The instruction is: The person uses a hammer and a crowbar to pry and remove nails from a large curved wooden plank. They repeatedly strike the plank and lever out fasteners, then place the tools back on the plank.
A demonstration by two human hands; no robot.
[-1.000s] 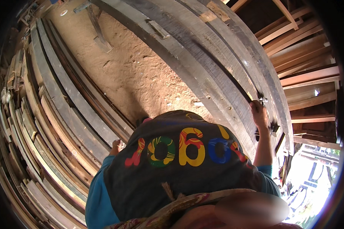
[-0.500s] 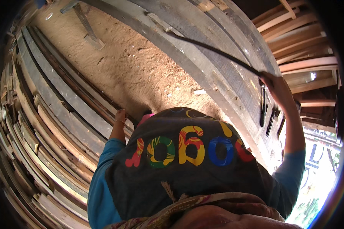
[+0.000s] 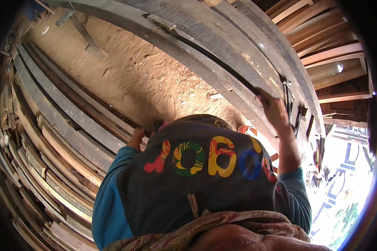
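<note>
My right hand (image 3: 275,111) is closed around the near end of a long, thin dark rod (image 3: 218,59). The rod lies along the thick grey timber bench (image 3: 222,31), close to its inner edge. A pale strip (image 3: 160,21) sits by the rod's far end; I cannot tell whether the two are joined. To the left and lower down, my left hand (image 3: 137,134) is beside the stacked boards (image 3: 81,140). Its fingers are too small and blurred to read, and any contact with the boards is unclear.
Several dark slender tools (image 3: 286,100) lie on the bench just right of my right hand. An orange container (image 3: 249,130) shows beneath the bench edge. Sandy ground (image 3: 146,71) runs between bench and boards. Wooden frames (image 3: 335,75) stand at the right, and a wooden prop (image 3: 88,35) at the far left.
My right hand has moved left and slightly nearer, toward the bench's inner edge, bringing the rod's near end along. My left hand has shifted slightly nearer; my body has turned a little.
</note>
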